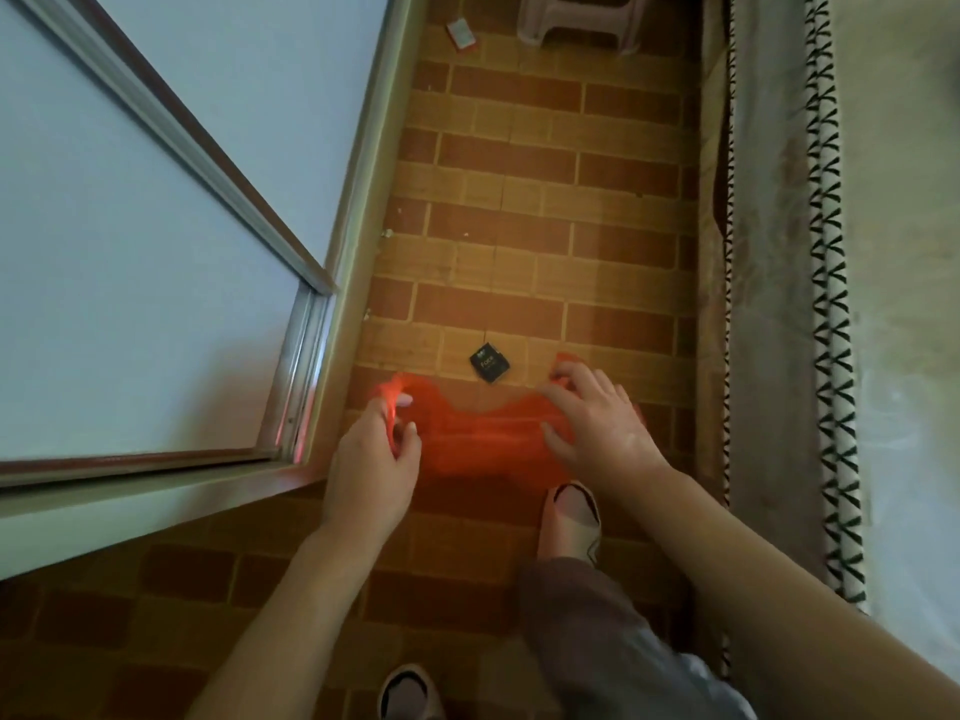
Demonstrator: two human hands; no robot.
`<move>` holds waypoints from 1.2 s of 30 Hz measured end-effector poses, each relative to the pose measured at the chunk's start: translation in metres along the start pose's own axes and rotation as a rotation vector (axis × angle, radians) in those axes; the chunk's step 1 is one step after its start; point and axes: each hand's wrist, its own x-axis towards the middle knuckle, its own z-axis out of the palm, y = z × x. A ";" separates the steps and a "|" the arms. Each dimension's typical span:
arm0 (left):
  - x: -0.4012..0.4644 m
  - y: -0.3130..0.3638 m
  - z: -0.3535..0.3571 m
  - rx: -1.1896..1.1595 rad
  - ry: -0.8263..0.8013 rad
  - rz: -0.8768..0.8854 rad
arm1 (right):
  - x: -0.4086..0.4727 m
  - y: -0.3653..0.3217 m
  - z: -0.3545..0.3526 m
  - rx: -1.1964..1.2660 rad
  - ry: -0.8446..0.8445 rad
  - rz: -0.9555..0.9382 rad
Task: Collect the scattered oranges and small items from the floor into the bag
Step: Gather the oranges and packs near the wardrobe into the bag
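Red bag [485, 433], thin and translucent, is held stretched across lower centre of frame, above the brick-pattern floor [545, 210]. Left hand [371, 459] pinches the bag's left edge between curled fingers and thumb. Right hand [597, 418] grips the right edge, fingers curled over the material, forearm entering from lower right. Small black packet [489, 363] lies on the floor just above the bag. Red-and-white packet [461, 33] lies at upper centre, near a plastic stool [576, 18].

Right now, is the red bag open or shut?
Cannot tell: both hands stretch the bag wide, but its mouth is blurred.
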 end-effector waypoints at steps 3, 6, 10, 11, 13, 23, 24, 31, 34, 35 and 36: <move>0.030 -0.016 0.024 0.054 0.019 0.055 | 0.033 0.019 0.022 -0.068 -0.064 -0.072; 0.062 -0.039 0.049 0.084 0.014 0.086 | 0.068 0.039 0.051 -0.157 -0.103 -0.137; 0.095 -0.076 0.074 0.091 0.009 0.077 | 0.104 0.068 0.091 -0.203 -0.064 -0.165; 0.101 -0.087 0.076 0.099 0.015 0.088 | 0.111 0.076 0.101 -0.207 -0.035 -0.163; 0.110 -0.108 0.081 0.115 0.061 0.129 | 0.122 0.090 0.121 -0.218 -0.015 -0.127; 0.101 -0.121 0.084 0.073 0.276 0.238 | 0.105 0.113 0.181 -0.171 -0.081 -0.072; 0.098 -0.112 0.077 0.075 0.310 0.257 | 0.106 0.111 0.182 -0.152 -0.072 -0.084; 0.124 -0.045 0.074 0.280 0.264 0.814 | 0.107 0.103 0.187 0.083 0.009 -0.141; 0.159 -0.044 0.117 0.566 -0.071 0.848 | 0.095 0.099 0.186 0.221 0.086 -0.121; 0.171 -0.049 0.130 0.687 -0.138 0.814 | 0.090 0.096 0.186 0.258 0.135 -0.112; 0.180 -0.057 0.142 0.803 -0.182 0.772 | 0.085 0.092 0.184 0.282 0.180 -0.110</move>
